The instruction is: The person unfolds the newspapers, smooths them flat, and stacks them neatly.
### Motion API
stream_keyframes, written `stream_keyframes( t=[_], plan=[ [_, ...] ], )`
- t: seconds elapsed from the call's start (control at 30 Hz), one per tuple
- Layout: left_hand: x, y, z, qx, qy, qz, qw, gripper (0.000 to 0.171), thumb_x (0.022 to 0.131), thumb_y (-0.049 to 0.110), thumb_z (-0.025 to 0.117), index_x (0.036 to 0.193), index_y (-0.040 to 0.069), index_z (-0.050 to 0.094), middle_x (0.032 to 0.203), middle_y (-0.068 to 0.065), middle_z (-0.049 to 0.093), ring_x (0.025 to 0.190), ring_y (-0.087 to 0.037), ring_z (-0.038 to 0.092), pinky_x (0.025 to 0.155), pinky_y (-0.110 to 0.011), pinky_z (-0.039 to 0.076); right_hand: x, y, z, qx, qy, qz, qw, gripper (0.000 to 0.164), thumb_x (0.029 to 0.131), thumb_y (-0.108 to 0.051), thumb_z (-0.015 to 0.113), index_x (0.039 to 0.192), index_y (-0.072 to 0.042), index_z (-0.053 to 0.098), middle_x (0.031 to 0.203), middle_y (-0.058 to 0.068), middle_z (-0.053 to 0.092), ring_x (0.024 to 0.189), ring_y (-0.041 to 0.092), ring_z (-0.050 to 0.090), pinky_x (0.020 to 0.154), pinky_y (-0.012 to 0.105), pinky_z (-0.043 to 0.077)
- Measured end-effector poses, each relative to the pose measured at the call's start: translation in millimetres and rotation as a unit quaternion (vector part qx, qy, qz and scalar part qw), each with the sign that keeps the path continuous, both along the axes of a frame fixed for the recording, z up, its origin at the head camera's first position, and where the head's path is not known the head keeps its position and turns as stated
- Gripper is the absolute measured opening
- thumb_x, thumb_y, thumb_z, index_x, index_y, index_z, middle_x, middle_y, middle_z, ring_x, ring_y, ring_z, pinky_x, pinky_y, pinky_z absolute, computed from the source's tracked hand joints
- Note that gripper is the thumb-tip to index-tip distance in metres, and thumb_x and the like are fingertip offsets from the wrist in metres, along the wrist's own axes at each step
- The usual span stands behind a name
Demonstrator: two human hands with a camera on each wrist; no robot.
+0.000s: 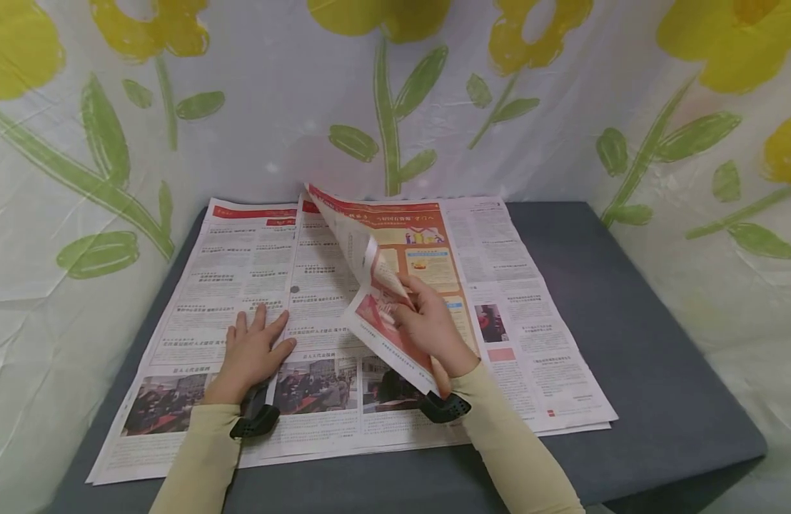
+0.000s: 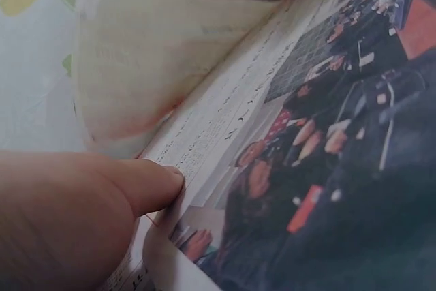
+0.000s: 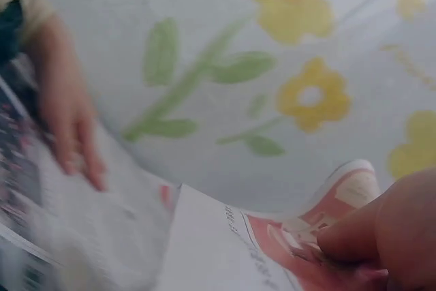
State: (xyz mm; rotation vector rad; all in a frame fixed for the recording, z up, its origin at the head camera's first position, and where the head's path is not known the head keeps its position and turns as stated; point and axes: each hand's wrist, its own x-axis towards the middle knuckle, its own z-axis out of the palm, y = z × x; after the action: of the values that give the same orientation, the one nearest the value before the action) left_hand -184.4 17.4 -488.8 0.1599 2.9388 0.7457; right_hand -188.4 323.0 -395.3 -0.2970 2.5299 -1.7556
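Note:
An open newspaper (image 1: 530, 335) is spread over a dark grey table. My left hand (image 1: 249, 357) rests on its left part with the fingers spread, just left of the fold and above the printed photos. With my right hand (image 1: 436, 325) I pinch a newspaper page (image 1: 352, 239) between thumb and fingers. That page is raised and curled, slanting from the top middle of the spread down to the right hand. In the right wrist view, the right thumb (image 3: 354, 236) presses on the red-printed side of the page. The left thumb (image 2: 157, 185) lies along the paper near the fold in the left wrist view.
The dark grey table (image 1: 633, 343) shows to the right of the paper and along its front edge. Behind and at both sides hangs a pale curtain (image 1: 260, 107) printed with yellow flowers and green leaves, close to the table's back edge.

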Motion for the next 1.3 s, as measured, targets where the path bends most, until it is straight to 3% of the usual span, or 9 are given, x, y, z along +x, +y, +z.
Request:
stream_keyframes(
  t=[0.17, 0.23, 0.43, 0.5, 0.67, 0.77, 0.87, 1.03, 1.3],
  plan=[
    [-1.1, -4, -1.8, -0.005, 0.003, 0.007, 1.0000, 0.066, 0.101, 0.035, 0.057, 0.156, 0.004, 0.037, 0.165, -0.037, 0.010, 0.149, -0.066, -0.003, 0.116, -0.079, 0.003, -2.3, 35, 20.0, -0.062, 0.017, -0.042, 0.997, 0.051, 0.098, 0.002, 0.058, 0.148, -0.004, 0.051, 0.107, 0.032, 0.071, 0.071, 0.006, 0.069, 0.062, 0.021, 0.056],
    [-1.5, -6, -3.3, -0.002, 0.003, 0.010, 0.9999, 0.066, 0.101, 0.035, 0.057, 0.156, 0.004, 0.037, 0.165, -0.037, 0.009, 0.149, -0.066, -0.004, 0.116, -0.079, 0.002, -2.0, 49, 24.9, -0.078, 0.030, -0.063, 0.994, 0.051, 0.098, 0.003, 0.058, 0.148, -0.004, 0.051, 0.104, 0.030, 0.072, 0.070, 0.004, 0.068, 0.061, 0.020, 0.056],
    [-0.1, -8, -5.3, 0.003, 0.005, 0.014, 0.9999, 0.066, 0.100, 0.034, 0.058, 0.155, 0.002, 0.038, 0.164, -0.039, 0.010, 0.149, -0.067, -0.003, 0.116, -0.079, 0.002, 5.7, 95, 35.8, -0.151, 0.033, -0.121, 0.981, 0.049, 0.098, 0.005, 0.056, 0.146, -0.005, 0.050, 0.095, -0.009, 0.075, 0.076, 0.001, 0.071, 0.068, 0.019, 0.059],
    [0.3, -8, -5.0, 0.003, 0.009, 0.014, 0.9999, 0.067, 0.100, 0.034, 0.059, 0.155, 0.002, 0.039, 0.164, -0.039, 0.011, 0.149, -0.067, -0.002, 0.115, -0.080, 0.002, 10.4, 112, 39.3, -0.186, 0.028, -0.148, 0.971, 0.046, 0.099, 0.006, 0.055, 0.142, -0.008, 0.052, 0.096, -0.014, 0.074, 0.079, 0.001, 0.072, 0.071, 0.018, 0.060],
    [0.4, -9, -2.3, 0.005, 0.004, 0.013, 0.9999, 0.067, 0.101, 0.036, 0.058, 0.155, 0.003, 0.039, 0.163, -0.039, 0.010, 0.148, -0.067, -0.004, 0.114, -0.080, 0.002, 20.0, 152, 41.1, -0.283, 0.017, -0.227, 0.932, 0.036, 0.100, 0.003, 0.057, 0.132, -0.015, 0.056, 0.101, -0.006, 0.073, 0.083, 0.005, 0.071, 0.073, 0.019, 0.060],
    [3.0, -15, 1.4, -0.004, -0.004, 0.018, 0.9998, 0.068, 0.101, 0.039, 0.057, 0.155, 0.003, 0.039, 0.162, -0.041, 0.010, 0.147, -0.069, -0.004, 0.113, -0.082, 0.002, 24.9, 175, 34.4, -0.331, 0.008, -0.255, 0.909, 0.036, 0.099, -0.001, 0.061, 0.132, -0.013, 0.055, 0.105, -0.002, 0.071, 0.084, 0.007, 0.072, 0.073, 0.020, 0.061],
    [7.4, -26, 5.3, -0.023, -0.013, 0.027, 0.9993, 0.070, 0.101, 0.043, 0.057, 0.155, 0.002, 0.039, 0.161, -0.043, 0.011, 0.145, -0.071, -0.003, 0.111, -0.083, 0.003, 30.5, 191, 22.7, -0.352, -0.010, -0.272, 0.896, 0.037, 0.099, -0.004, 0.063, 0.133, -0.013, 0.052, 0.105, -0.002, 0.070, 0.084, 0.007, 0.072, 0.073, 0.020, 0.061],
    [12.4, -52, 11.4, -0.051, -0.022, 0.040, 0.9977, 0.071, 0.100, 0.044, 0.056, 0.153, 0.000, 0.039, 0.158, -0.046, 0.013, 0.143, -0.074, -0.002, 0.109, -0.084, 0.004, 37.6, 201, -1.2, -0.341, -0.049, -0.270, 0.899, 0.032, 0.101, -0.005, 0.060, 0.128, -0.017, 0.049, 0.101, -0.008, 0.071, 0.083, 0.005, 0.072, 0.072, 0.020, 0.061],
    [10.8, -93, 12.7, -0.068, -0.042, 0.068, 0.9945, 0.077, 0.100, 0.049, 0.053, 0.152, -0.005, 0.036, 0.154, -0.050, 0.010, 0.139, -0.078, -0.001, 0.105, -0.087, 0.003, 47.5, 207, -27.1, -0.283, -0.106, -0.242, 0.922, 0.028, 0.103, -0.009, 0.057, 0.125, -0.021, 0.045, 0.097, -0.016, 0.071, 0.085, 0.000, 0.069, 0.075, 0.017, 0.059]
  ],
)
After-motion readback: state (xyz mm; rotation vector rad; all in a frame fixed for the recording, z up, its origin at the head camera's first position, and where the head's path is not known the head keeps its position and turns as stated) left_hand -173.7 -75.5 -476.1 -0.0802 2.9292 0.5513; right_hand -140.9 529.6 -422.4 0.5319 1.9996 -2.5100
